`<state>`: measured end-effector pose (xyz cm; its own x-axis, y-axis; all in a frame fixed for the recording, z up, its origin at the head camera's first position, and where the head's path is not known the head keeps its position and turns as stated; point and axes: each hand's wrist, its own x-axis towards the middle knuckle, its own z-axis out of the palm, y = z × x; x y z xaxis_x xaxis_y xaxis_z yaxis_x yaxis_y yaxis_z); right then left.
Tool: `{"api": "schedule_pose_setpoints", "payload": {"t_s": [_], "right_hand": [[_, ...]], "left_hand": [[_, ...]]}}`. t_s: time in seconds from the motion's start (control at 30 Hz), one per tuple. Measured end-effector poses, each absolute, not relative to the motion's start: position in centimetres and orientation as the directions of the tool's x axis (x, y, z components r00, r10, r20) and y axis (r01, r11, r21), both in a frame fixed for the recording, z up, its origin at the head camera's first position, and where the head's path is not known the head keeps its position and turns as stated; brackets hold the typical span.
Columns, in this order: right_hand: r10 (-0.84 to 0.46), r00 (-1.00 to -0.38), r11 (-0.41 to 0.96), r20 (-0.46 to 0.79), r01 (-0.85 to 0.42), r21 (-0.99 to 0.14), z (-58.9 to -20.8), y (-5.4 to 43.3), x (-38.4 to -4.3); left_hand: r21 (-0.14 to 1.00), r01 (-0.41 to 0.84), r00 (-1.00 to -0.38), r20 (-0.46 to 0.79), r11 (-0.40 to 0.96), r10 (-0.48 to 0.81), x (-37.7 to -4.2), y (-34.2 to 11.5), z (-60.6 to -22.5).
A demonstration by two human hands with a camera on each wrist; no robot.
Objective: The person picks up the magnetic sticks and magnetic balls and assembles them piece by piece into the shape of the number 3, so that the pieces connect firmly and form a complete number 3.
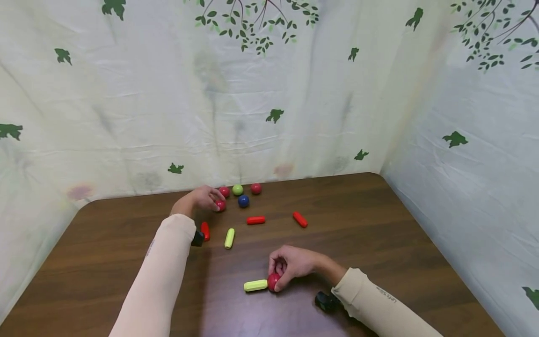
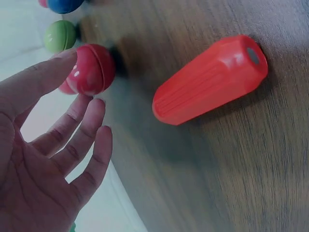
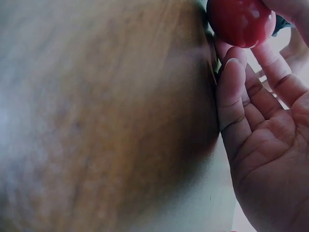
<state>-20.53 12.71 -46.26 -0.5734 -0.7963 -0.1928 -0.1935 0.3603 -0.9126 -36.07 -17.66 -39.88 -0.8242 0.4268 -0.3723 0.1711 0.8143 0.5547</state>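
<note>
At the far left, my left hand [image 1: 203, 198] holds a red ball [image 1: 220, 205] between thumb and fingers, low over the wooden table. The left wrist view shows the thumb against this red ball [image 2: 99, 70], other fingers spread behind it. A red ridged rod [image 2: 210, 79] with a grey disc in its end lies close by. Nearer the front, my right hand [image 1: 294, 262] pinches another red ball [image 1: 273, 282]. That ball meets the right end of a yellow-green rod [image 1: 255, 285] lying on the table. Part of this red ball [image 3: 241, 21] is cut off in the right wrist view.
Behind the left hand sit a red ball [image 1: 224, 191], a green ball [image 1: 237, 190], a blue ball [image 1: 243, 201] and another red ball [image 1: 256, 188]. Mid-table lie two red rods [image 1: 256, 220] and a yellow-green rod [image 1: 229, 238]. A cloth wall [image 1: 236, 140] borders the table's far edge.
</note>
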Motion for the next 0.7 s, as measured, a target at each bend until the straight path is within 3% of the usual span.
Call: {"api": "schedule_pose_setpoints", "payload": {"t_s": [0.4,0.7], "right_hand": [[-0.788,-0.581,0.38,-0.202,-0.201,-0.903,-46.15,12.35,-20.2],[-0.782,-0.589,0.391,-0.204,-0.21,-0.896,-45.93,12.53,-20.39]], "left_hand": [[0.463,0.167,-0.836,-0.402,0.871,0.374,-36.03,-17.72,-40.37],[0.496,0.156,-0.843,-0.384,0.854,0.377,-36.3,-17.87,-40.49]]}}
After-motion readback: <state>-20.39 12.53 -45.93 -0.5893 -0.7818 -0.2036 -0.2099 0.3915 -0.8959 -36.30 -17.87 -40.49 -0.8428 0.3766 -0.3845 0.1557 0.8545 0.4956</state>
